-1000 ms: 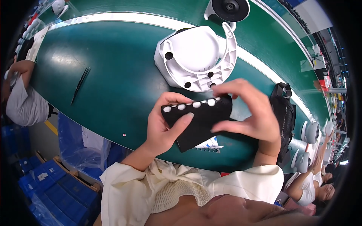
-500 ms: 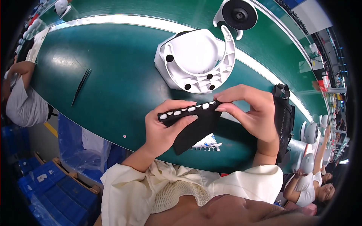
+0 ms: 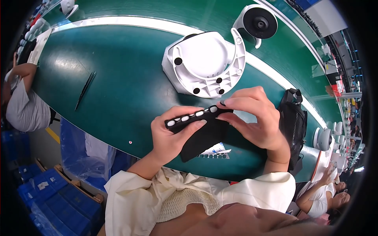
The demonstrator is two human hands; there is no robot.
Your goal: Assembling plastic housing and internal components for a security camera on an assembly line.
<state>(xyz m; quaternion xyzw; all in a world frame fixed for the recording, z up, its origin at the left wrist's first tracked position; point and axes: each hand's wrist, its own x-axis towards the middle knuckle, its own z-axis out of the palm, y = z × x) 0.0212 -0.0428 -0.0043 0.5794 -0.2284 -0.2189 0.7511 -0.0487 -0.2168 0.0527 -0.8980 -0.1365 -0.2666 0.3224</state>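
a green table [image 3: 118,59] stretches ahead. the black sheet [image 3: 204,137] is between the left hand [image 3: 169,135] and the right hand [image 3: 256,118], its long edge of white dots [image 3: 199,113] running left to right, slanting away rightward. the left grips one end; the right curls by the other, a dark dot [image 3: 223,103] at its fingertip, whether pinching i cannot tell. just beyond, the white base [image 3: 201,51] lies nearer the right.

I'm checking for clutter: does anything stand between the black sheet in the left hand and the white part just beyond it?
No loose object shows there. Over the green table, fingers of the left hand and right hand reach into the gap along the edge of the black sheet facing the white part.
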